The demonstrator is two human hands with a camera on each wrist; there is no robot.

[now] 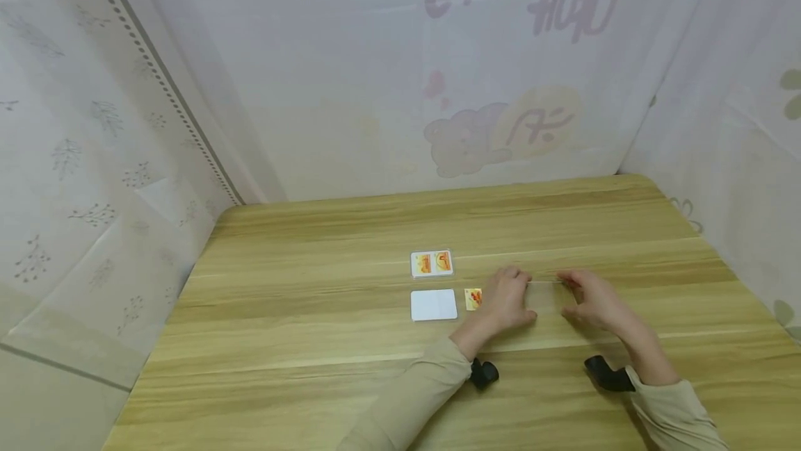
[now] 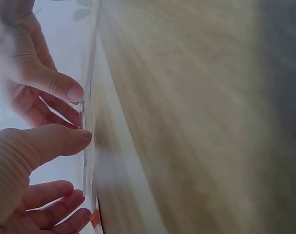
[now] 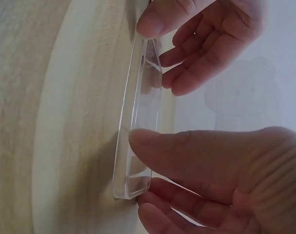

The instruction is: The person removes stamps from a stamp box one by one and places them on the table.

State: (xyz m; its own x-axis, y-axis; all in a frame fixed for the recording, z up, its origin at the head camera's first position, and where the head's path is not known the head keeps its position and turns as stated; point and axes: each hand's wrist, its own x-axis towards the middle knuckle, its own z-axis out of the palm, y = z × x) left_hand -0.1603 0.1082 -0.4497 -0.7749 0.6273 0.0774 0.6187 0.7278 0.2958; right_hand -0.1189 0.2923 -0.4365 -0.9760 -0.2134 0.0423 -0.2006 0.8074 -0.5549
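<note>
A clear plastic box (image 3: 147,97), thin and see-through, lies between the two hands, low over the wooden table or on it. My left hand (image 1: 505,298) holds its left end, the thumb against the near edge and the fingers behind in the left wrist view. At the other end my right hand (image 1: 597,301) pinches it between thumb and fingers; the right wrist view has this thumb (image 3: 167,148) on the near edge. Just left of my left hand is a small yellow card (image 1: 473,299), partly covered by that hand.
A blank white card (image 1: 434,305) in a clear holder lies left of the yellow card. Behind it sits another holder (image 1: 432,264) with two orange pictures. Black wrist devices (image 1: 484,373) stick out at both sleeves. Printed curtains (image 1: 350,89) enclose the wooden table (image 1: 281,367).
</note>
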